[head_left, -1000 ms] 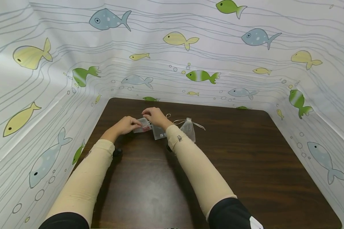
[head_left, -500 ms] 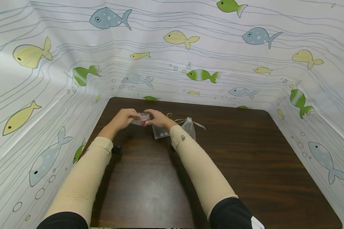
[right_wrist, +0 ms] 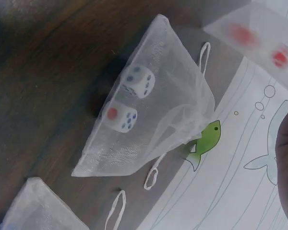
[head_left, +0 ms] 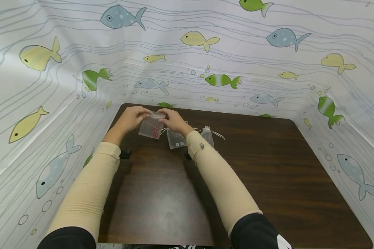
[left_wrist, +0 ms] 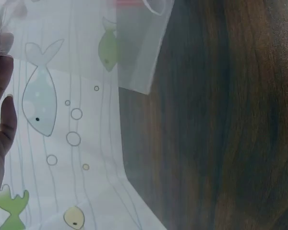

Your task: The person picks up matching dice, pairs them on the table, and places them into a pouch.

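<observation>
A sheer white mesh pouch (head_left: 147, 129) with small red items in its lower corner hangs between both hands. My left hand (head_left: 129, 119) pinches its top edge at the left, fingertips on the mesh. At the opposite side of the mouth, my right hand (head_left: 174, 121) grips the gathered top. In the left wrist view the pouch's bottom corner (left_wrist: 139, 72) shows above the wood, with the left fingers (left_wrist: 7, 120) at the frame's edge. The right wrist view catches blurred red spots inside the held pouch (right_wrist: 261, 40), plus part of the right hand (right_wrist: 287, 158).
A second drawstring pouch (right_wrist: 168, 110) holding two dice lies on the dark wooden table (head_left: 268, 180), beneath the right forearm. Beyond it is a third pouch (head_left: 207, 135) with its cord spread out. Fish-patterned sheeting (head_left: 187, 90) walls the table's back and sides.
The pouch with red items has come up off the table and now hangs with its mouth upward. Both hands have moved away from the body and higher, gripping its top.
</observation>
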`<state>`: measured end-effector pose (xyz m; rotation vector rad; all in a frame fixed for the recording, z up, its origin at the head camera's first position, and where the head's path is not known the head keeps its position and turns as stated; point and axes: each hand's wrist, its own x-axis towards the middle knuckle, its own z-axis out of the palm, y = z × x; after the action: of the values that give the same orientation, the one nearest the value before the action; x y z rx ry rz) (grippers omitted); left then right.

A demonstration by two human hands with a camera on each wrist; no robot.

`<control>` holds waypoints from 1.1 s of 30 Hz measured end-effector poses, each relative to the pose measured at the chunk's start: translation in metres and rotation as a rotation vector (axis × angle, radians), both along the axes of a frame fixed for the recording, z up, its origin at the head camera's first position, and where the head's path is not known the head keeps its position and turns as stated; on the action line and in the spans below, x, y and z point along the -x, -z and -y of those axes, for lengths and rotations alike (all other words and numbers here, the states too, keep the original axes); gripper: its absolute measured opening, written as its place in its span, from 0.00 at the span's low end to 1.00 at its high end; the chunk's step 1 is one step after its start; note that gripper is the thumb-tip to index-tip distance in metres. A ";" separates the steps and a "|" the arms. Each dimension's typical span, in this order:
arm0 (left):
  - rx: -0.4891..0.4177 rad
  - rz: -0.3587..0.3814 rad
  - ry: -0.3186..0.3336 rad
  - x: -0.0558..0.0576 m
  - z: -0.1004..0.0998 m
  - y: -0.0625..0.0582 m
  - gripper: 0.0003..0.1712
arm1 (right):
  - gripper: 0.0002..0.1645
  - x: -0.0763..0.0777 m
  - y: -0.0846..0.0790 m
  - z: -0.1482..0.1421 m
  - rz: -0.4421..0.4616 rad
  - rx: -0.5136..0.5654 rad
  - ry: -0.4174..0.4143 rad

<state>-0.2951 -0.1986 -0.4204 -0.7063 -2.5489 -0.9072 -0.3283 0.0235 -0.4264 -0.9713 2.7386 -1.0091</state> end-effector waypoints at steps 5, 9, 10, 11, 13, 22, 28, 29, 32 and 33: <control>-0.027 0.076 -0.050 0.000 0.003 0.000 0.14 | 0.24 0.004 0.002 -0.002 0.005 -0.007 0.029; -0.077 0.153 -0.084 0.003 0.008 0.006 0.17 | 0.20 0.005 0.003 -0.003 0.028 -0.007 0.056; -0.095 0.176 -0.089 0.004 0.009 0.007 0.17 | 0.19 0.005 0.003 -0.003 0.042 0.006 0.063; -0.115 0.204 -0.094 0.005 0.010 0.008 0.17 | 0.18 0.005 0.003 -0.003 0.064 0.030 0.070; -0.156 0.262 -0.101 0.007 0.013 0.009 0.16 | 0.17 0.004 0.003 -0.003 0.110 0.084 0.086; -0.303 0.434 -0.093 0.010 0.022 0.014 0.13 | 0.13 0.006 0.006 -0.006 0.250 0.237 0.145; -0.410 0.536 -0.080 0.008 0.027 0.019 0.16 | 0.13 0.007 0.010 -0.009 0.360 0.301 0.143; -0.413 0.553 -0.087 0.008 0.028 0.020 0.16 | 0.13 0.008 0.011 -0.010 0.370 0.299 0.143; -0.417 0.597 -0.103 0.008 0.030 0.022 0.18 | 0.14 0.010 0.014 -0.014 0.390 0.288 0.162; -0.412 0.606 -0.106 0.008 0.031 0.023 0.19 | 0.15 0.011 0.015 -0.015 0.396 0.285 0.169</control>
<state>-0.3028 -0.2299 -0.4438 -0.1812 -2.6956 -1.7508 -0.3397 0.0387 -0.4418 -0.4958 2.4180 -1.4694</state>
